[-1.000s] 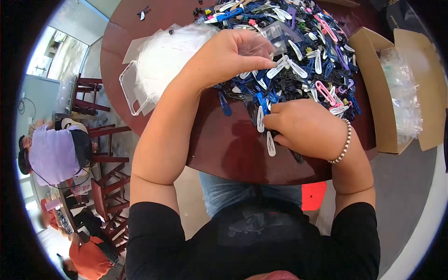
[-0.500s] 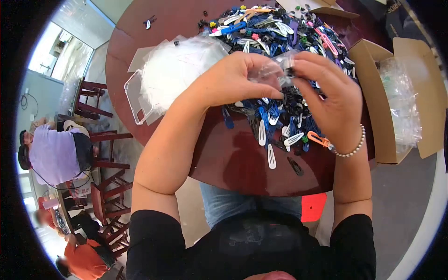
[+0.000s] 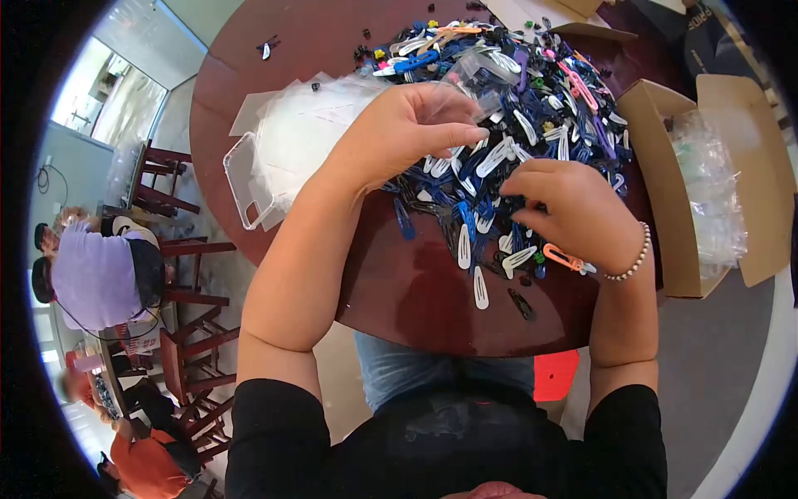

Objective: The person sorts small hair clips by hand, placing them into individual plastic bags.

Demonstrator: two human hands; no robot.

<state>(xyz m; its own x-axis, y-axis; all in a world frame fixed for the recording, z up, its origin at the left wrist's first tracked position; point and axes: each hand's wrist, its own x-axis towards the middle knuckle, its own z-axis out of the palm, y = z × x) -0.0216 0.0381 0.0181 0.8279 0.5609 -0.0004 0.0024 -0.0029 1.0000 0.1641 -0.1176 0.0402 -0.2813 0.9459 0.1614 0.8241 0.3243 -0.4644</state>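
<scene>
1. The right hand (image 3: 582, 208) has changed place most: 0.5 s ago it was up at the mouth of the clear bag (image 3: 489, 81) with a small dark piece between its fingers; now it is lower, back over the near right part of the pile of hair clips (image 3: 496, 155).
2. That hand is released, its fingertips and thumb parted, with dark pieces of the pile showing between them. The bead bracelet (image 3: 633, 256) circles its wrist.
3. The left hand (image 3: 407, 137) stays at about the same spot over the pile, grasping the bag with its fingers, the thumb stretched out. Dark shapes show at the bag; I cannot tell whether they are inside or behind it.
4. The orange clip (image 3: 564, 258), hidden 1.0 s ago, lies in view just beside the right wrist.
5. At the near edge of the pile, 1 white clip (image 3: 480, 288) and 1 dark clip (image 3: 521, 304) lie on the counter (image 3: 399, 291), much as they did 0.5 s ago.
6. The stack of clear bags (image 3: 303, 125) remains left of the pile, beside the clear case (image 3: 243, 185); the cardboard box (image 3: 657, 183), with clear packets (image 3: 711, 200) inside, remains at the right.
</scene>
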